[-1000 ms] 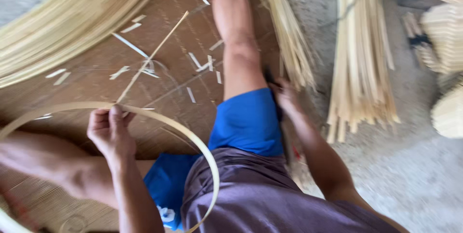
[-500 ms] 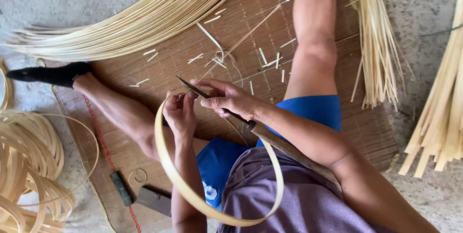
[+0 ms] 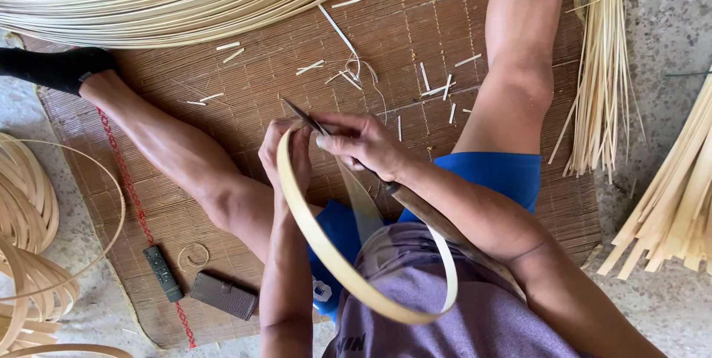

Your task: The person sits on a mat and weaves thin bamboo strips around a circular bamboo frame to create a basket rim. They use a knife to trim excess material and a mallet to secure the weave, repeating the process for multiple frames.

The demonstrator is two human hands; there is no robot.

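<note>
Frame center: left hand (image 3: 285,152) pinching bamboo hoop (image 3: 326,247), right hand (image 3: 363,143) gripping knife (image 3: 302,115) on it, over woven mat (image 3: 245,84)

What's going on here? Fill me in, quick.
A person sits on a woven mat, legs spread. The left hand pinches a bamboo strip bent into a hoop, while the right hand sets a long-handled knife against it at the top. Short offcuts lie on the mat, with bundles of strips beyond it.
</note>
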